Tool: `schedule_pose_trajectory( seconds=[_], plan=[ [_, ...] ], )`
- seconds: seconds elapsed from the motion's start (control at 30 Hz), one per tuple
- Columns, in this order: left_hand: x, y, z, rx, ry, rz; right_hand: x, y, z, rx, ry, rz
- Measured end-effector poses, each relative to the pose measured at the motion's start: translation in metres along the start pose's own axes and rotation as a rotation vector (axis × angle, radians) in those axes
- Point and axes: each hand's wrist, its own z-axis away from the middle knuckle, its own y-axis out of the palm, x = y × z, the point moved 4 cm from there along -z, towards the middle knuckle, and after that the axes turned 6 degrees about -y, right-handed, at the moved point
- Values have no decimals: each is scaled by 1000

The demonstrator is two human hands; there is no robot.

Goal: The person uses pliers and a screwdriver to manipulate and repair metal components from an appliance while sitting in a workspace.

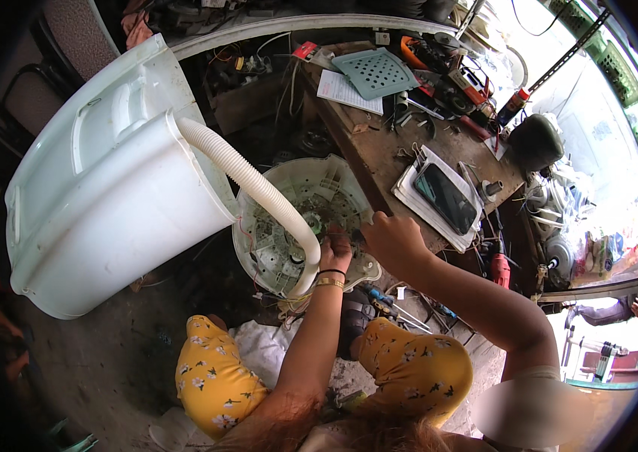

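Note:
My left hand (336, 251), with a dark band and a gold-coloured bracelet at its wrist, reaches into a round white plastic machine base (257, 260). Its fingers are curled over the dirty inner parts, and what they grip is hidden. My right hand (394, 239) is closed in a fist above the base's right rim, beside the table edge. Something small and dark shows between the two hands, too unclear to name. A ribbed cream hose (259, 183) arches from a big white plastic housing (119, 218), passing left of my left hand down to the base.
To the right, a wooden workbench (364, 151) bears a phone (443, 197) on papers, a perforated blue-grey plastic piece (375, 73), a spray can (513, 105) and tools. Screwdrivers (402, 310) lie on the floor by my foot. A white cloth (262, 348) lies between my knees.

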Motion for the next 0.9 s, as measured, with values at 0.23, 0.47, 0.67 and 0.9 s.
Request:
schedule_pose_trajectory(
  seconds=[0.23, 0.47, 0.67, 0.9],
  plan=[
    [-4, -9, -3, 53, 193, -115, -3, -22, -25, -43, -72, -43],
    [7, -4, 11, 148, 160, -162, 13, -36, -46, 25, -128, 16],
    [-7, -16, 1, 253, 174, -258, 27, -51, -55, 84, -158, 26],
    [12, -14, 17, 129, 121, -322, 22, -47, -65, -115, -205, -142]
  ],
)
